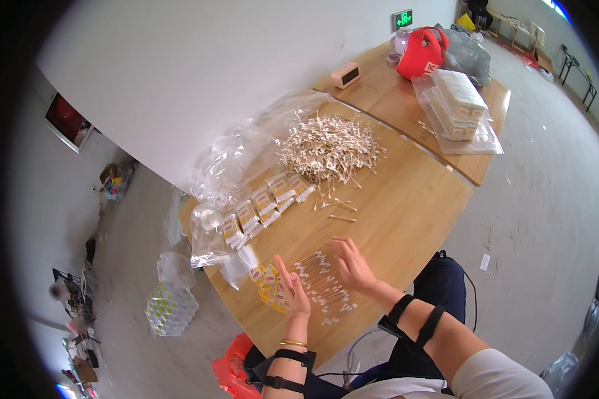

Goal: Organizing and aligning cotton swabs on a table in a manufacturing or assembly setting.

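Note:
Cotton swabs (323, 286) lie side by side in loose rows on the wooden table between my hands. My left hand (294, 291) is held upright at their left edge, its fingers stretched out and nothing visible in it. My right hand (354, 267) hovers at their right side, fingers loosely bent and apart, with no object visible in them. Small yellow and white printed cards (267, 284) are spread just left of my left hand. Farther off rises a large heap of loose cotton swabs (333, 149), with a few single swabs (343, 218) lying nearer to me.
Rows of small filled packets (261, 205) lie left of the heap, beside crumpled clear plastic bags (223, 166). On the adjoining table are a small clock (346, 75), a red bag (422, 54) and stacked white packs (458, 103). A red plastic bag (231, 364) hangs below the near edge.

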`<state>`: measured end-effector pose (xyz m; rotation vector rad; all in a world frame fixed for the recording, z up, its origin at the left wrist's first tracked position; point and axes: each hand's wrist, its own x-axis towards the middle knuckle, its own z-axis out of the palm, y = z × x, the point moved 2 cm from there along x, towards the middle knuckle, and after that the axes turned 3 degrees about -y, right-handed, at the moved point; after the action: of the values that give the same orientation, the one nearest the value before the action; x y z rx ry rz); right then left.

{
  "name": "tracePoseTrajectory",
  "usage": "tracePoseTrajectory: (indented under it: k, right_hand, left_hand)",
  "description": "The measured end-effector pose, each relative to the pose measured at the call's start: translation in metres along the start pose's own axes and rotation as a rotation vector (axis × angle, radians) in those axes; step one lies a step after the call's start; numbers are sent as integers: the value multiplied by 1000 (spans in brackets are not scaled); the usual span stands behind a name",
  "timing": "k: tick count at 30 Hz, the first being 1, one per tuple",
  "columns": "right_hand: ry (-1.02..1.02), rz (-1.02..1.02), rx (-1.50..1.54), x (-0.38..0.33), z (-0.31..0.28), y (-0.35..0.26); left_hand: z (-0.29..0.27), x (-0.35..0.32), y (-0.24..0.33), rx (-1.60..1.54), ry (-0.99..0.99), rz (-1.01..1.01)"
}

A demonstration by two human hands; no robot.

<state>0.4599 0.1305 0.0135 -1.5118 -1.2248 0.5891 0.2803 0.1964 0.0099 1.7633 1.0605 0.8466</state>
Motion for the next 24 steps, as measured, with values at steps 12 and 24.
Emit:
tracePoseTrajectory:
  k: [12, 24]
  right_hand:
    - [-76, -25, 147, 24, 56, -5]
    - [93, -46, -280, -7, -20, 3]
  left_hand:
    - [27, 8, -4, -191, -42, 54]
    - [36, -13, 20, 895, -281, 200]
